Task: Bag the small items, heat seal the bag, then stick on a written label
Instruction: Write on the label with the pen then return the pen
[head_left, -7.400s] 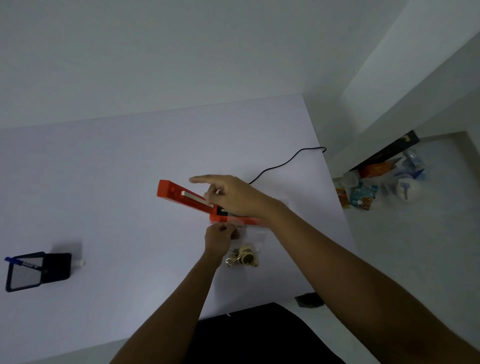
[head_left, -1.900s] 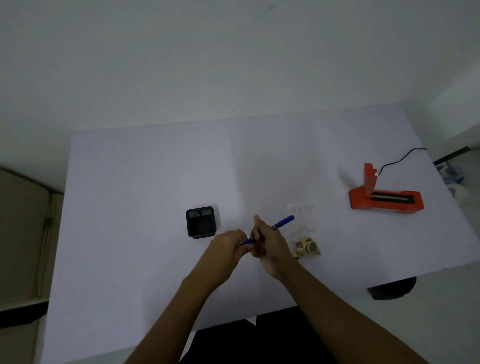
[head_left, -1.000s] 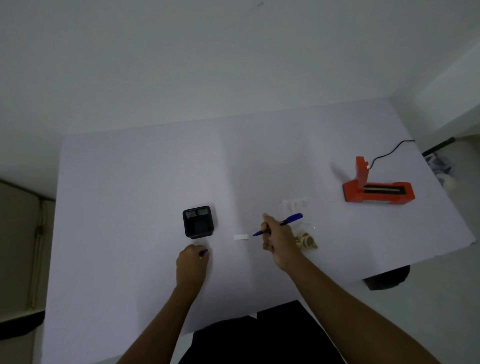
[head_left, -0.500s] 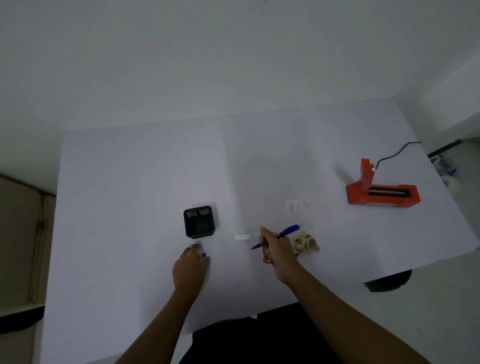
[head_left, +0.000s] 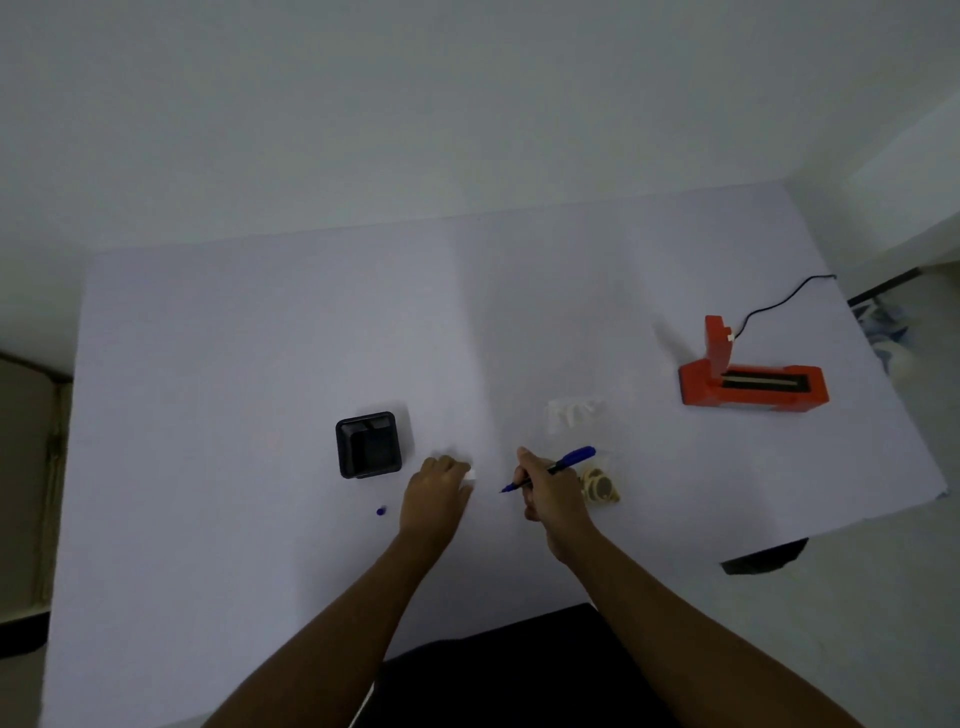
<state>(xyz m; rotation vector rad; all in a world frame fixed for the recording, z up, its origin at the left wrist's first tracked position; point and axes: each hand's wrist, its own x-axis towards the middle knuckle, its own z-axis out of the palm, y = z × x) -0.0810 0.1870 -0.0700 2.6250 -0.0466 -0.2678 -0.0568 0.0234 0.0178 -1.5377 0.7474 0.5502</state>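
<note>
Left hand (head_left: 439, 493): down on the surface (head_left: 260, 338) near the front edge, fingers curled over the left end of the label (head_left: 471, 474) and holding it there.
Label: a small white strip, only its right end poking out past the fingertips, lying flat just right of the pen holder (head_left: 370, 444).
Right hand (head_left: 551, 496): fingers wrapped round the pen (head_left: 551, 468) in a writing grip, tip angled down and left, close to the label with a narrow gap between them.
Bag (head_left: 601, 484): clear, with tan and dark small items bunched inside, lying just beside the right hand on its outer side, part of it hidden behind the knuckles.
Clear plastic (head_left: 571, 413): a crumpled pale patch just beyond the bag; too faint to say whether it belongs to the bag.
Pen cap (head_left: 381, 511): tiny and blue, alone on the surface left of the left hand, in front of the holder.
Heat sealer (head_left: 753, 382): orange, arm raised upright at its left end, well apart from the hands toward the right edge, its cord (head_left: 779, 306) trailing off over that edge.
Room: both forearms cross the front edge; a broad band of bare surface runs from holder and bag back to the far edge, and a wide lane lies between bag and sealer.
</note>
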